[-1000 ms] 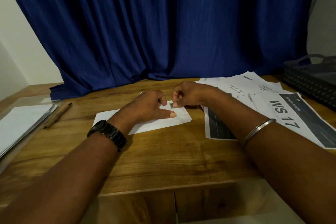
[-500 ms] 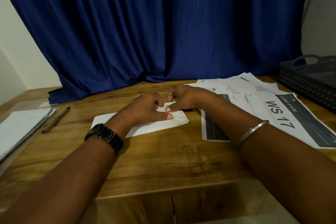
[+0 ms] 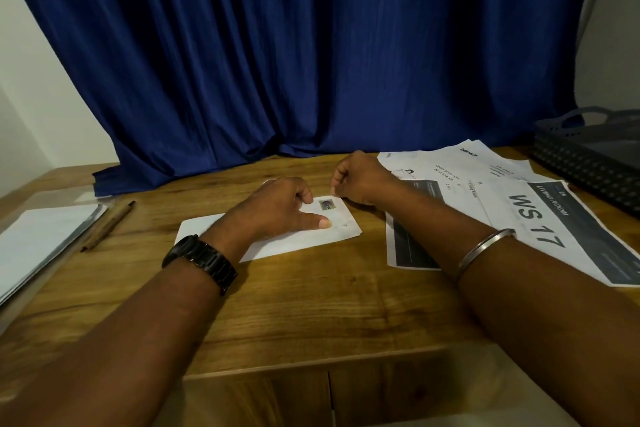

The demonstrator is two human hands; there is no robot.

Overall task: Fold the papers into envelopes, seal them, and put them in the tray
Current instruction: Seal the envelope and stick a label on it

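Big blue curtain (image 3: 311,45) hangs at the back. Under it is the wood table (image 3: 311,305).

On the right side of the table lie printed papers (image 3: 485,180), spread out & overlapping. The top sheet (image 3: 512,204) says "WS 17" in big black letters, w/ "LIVING ROOM" in white on a dark strip next to it. The other print is too small to read.

The dark tray (image 3: 588,156) w/ little holes sits at the far right edge, past the papers. A white paper stack (image 3: 41,239) lies at the far left, w/ a brown pencil (image 3: 107,225) just beside it.

The white envelope (image 3: 277,243) lies flat in the middle of the table, well apart from the tray.

The left hand (image 3: 277,208) rests on the envelope, fingers curled under, thumb pressed flat on the paper. It has a black watch (image 3: 201,262). The right hand (image 3: 360,177) is clenched, nothing seen in it, off the envelope just by its far right corner. It has a silver bangle (image 3: 485,246).

A small dark sticker (image 3: 327,205) sits on the envelope near the left fingers.

Half a sec ago the right fingertips were on that spot & hid the sticker. Now that hand has pulled away & the sticker shows. The left hand stayed put.
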